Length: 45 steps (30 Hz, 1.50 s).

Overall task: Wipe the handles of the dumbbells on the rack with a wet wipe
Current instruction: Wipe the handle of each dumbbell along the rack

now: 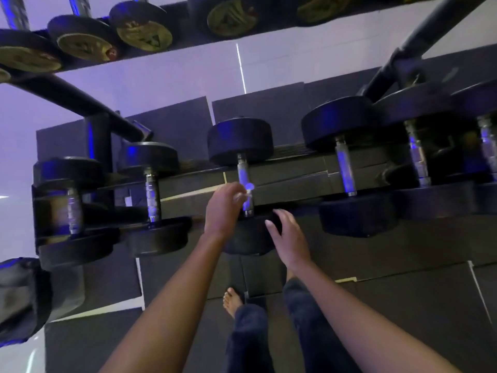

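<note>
On the rack (293,181), left hand (223,208) pinched a wet wipe (248,189) against the middle dumbbell's handle (242,172), right hand (287,238) hung loosely spread just beside that handle's near end.

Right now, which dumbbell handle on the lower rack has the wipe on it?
The third handle from the left: the left hand holds the wipe against it. The others are bare.

Glossy metal handle (243,179), matt heads (240,140)
</note>
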### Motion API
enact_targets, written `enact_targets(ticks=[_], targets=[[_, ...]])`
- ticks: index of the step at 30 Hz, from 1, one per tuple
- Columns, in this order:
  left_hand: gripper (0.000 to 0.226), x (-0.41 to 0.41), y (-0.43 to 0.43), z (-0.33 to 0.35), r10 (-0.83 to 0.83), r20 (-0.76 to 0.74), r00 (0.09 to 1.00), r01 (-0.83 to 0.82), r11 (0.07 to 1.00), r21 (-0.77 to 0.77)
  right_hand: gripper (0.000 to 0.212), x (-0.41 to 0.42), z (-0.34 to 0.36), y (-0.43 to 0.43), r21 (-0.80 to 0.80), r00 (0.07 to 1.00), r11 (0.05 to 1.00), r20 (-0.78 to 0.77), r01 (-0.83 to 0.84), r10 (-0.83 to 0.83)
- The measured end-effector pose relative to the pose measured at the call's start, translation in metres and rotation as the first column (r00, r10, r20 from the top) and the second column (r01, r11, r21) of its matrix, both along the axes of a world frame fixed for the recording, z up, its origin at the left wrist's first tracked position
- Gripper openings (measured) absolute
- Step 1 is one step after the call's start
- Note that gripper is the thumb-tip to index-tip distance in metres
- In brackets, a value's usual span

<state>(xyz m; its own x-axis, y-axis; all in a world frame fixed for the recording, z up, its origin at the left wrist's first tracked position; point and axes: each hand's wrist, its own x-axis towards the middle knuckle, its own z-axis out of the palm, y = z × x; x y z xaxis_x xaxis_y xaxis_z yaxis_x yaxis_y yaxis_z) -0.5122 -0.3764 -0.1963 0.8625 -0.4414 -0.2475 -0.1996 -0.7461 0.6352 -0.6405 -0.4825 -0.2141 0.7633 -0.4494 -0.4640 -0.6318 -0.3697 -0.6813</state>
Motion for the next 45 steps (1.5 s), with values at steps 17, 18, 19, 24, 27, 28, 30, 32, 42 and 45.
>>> enact_targets(ticks=[17, 18, 19, 24, 27, 28, 30, 32, 42, 45], targets=[[0.028, 0.035, -0.051, -0.040, -0.853, -0.290, 0.435, 0.786, 0.201, 0.585, 0.049, -0.014, -0.040, 0.034, 0.184, 0.955, 0.957, 0.152, 0.225, -0.254], [0.028, 0.034, -0.060, -0.039, -0.830, -0.336, 0.446, 0.770, 0.165, 0.616, 0.049, -0.013, -0.040, 0.035, 0.183, 0.953, 0.954, 0.142, 0.239, -0.266], [0.027, 0.033, -0.066, -0.039, -0.830, -0.339, 0.442, 0.767, 0.154, 0.622, 0.050, -0.011, -0.039, 0.036, 0.187, 0.952, 0.948, 0.124, 0.256, -0.281], [0.026, 0.041, -0.019, -0.041, -0.856, -0.148, 0.496, 0.827, 0.414, 0.379, 0.050, 0.012, -0.034, 0.034, 0.251, 0.873, 0.838, -0.080, 0.485, -0.481], [0.024, 0.043, 0.015, -0.047, -0.738, -0.154, 0.657, 0.754, 0.645, 0.126, 0.054, 0.033, -0.034, 0.030, 0.220, 0.777, 0.746, -0.226, 0.628, -0.588], [0.023, 0.041, 0.021, -0.048, -0.651, -0.226, 0.725, 0.681, 0.727, 0.092, 0.055, 0.038, -0.034, 0.030, 0.202, 0.751, 0.725, -0.246, 0.659, -0.613], [0.019, 0.037, 0.023, -0.047, -0.429, -0.366, 0.826, 0.495, 0.862, 0.108, 0.054, 0.043, -0.032, 0.030, 0.165, 0.710, 0.695, -0.265, 0.700, -0.652], [0.015, 0.035, 0.024, -0.049, -0.247, -0.439, 0.864, 0.356, 0.916, 0.185, 0.052, 0.044, -0.030, 0.032, 0.124, 0.685, 0.679, -0.253, 0.723, -0.683], [0.038, 0.036, 0.013, -0.075, 0.186, -0.746, 0.640, -0.194, 0.978, 0.077, 0.052, 0.045, -0.025, 0.033, 0.031, 0.654, 0.667, -0.237, 0.744, -0.719], [0.036, 0.036, 0.014, -0.074, 0.137, -0.752, 0.644, -0.172, 0.985, 0.032, 0.052, 0.045, -0.025, 0.033, 0.057, 0.640, 0.647, -0.228, 0.761, -0.733]])
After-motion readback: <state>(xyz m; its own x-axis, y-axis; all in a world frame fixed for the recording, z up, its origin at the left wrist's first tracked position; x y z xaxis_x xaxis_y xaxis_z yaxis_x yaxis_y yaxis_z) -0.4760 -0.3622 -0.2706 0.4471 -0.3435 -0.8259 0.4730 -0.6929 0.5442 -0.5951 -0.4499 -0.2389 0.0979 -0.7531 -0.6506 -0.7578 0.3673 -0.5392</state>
